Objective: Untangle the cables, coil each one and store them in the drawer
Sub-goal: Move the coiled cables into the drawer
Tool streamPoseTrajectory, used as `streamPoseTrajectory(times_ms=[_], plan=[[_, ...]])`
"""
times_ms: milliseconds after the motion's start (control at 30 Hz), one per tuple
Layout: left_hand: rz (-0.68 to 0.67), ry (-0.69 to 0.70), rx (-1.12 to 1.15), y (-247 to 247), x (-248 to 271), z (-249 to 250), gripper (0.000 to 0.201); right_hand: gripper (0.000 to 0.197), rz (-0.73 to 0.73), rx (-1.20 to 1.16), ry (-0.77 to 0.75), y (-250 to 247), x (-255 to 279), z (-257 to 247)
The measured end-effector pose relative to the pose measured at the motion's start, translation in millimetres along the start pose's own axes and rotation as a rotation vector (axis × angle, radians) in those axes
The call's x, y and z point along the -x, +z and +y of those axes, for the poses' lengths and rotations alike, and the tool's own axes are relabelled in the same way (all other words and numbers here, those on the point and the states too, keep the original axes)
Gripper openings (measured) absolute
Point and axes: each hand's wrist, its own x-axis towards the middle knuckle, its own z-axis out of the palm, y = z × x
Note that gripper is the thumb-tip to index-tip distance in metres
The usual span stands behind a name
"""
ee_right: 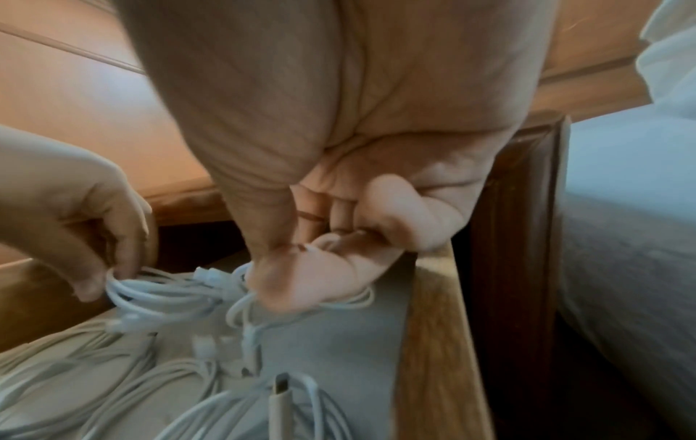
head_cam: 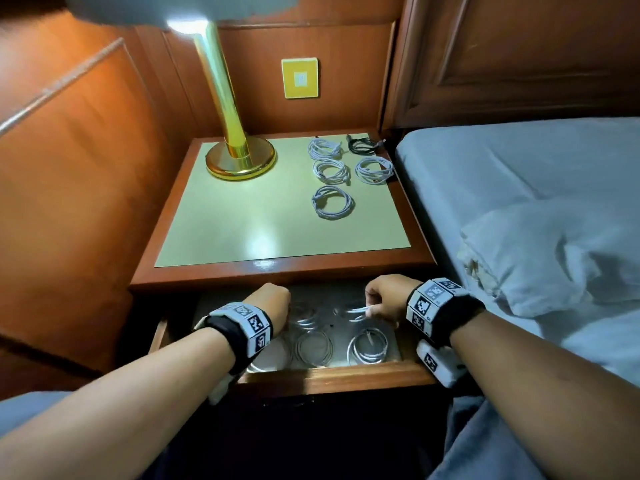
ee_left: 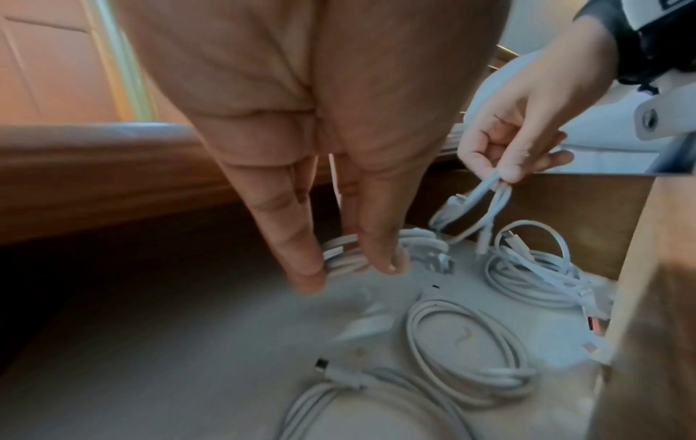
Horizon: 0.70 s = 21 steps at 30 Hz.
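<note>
The nightstand drawer [head_cam: 339,375] is pulled open, and both hands reach into it. Between them hangs a coiled white cable [ee_right: 165,291]. My left hand [head_cam: 270,303] grips its left side, fingers pointing down around the loops [ee_left: 350,253]. My right hand [head_cam: 384,296] pinches the right side between thumb and fingers [ee_right: 286,282]. On the drawer floor lie more white coils [head_cam: 313,348] [head_cam: 369,346]. Several white coils [head_cam: 332,202] and one black coil [head_cam: 362,145] rest on the nightstand top.
A brass lamp [head_cam: 240,157] stands at the back left of the nightstand top [head_cam: 242,216]. The bed [head_cam: 519,168] and a pillow [head_cam: 554,254] lie close on the right. Wooden panelling closes in the left side and the back.
</note>
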Motion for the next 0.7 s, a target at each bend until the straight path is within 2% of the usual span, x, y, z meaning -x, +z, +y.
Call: streamPoseTrajectory(times_ms=[100,233,333,400,467,533,567,633,700], plan=[[-0.005,-0.018,-0.004,4.1,-17.7,17.8,0.017,0.017,0.061,0.032,0.04,-0.7,-8.9,0.4],[-0.115,-0.012,-0.066,7.8,-25.1,32.1,0.016,0.042,-0.056,0.169,0.086,8.6,-12.0,-1.6],[-0.112,-0.003,-0.044,-3.1,-20.3,34.0,0.013,0.029,-0.08,0.086,0.047,1.7,-8.2,-3.5],[-0.048,0.018,0.043,-17.0,-12.9,31.6,0.015,0.024,0.019,-0.035,-0.007,-13.9,-2.5,-4.4],[0.055,0.037,0.195,-36.0,-7.0,26.8,0.021,0.022,0.209,-0.181,-0.025,-33.5,4.6,-2.4],[0.219,0.063,0.286,-53.8,-10.5,20.6,0.02,0.017,0.38,-0.323,0.028,-49.2,6.1,5.2],[0.29,0.069,0.309,-61.8,-14.5,18.3,0.019,0.016,0.416,-0.367,0.073,-54.9,2.9,10.9],[0.336,0.032,0.321,-72.5,-27.5,16.3,0.037,0.031,0.371,-0.346,0.174,-63.7,-8.7,19.5],[0.296,0.004,0.262,-81.0,-40.8,19.2,0.062,0.053,0.3,-0.271,0.242,-72.3,-24.8,25.0]])
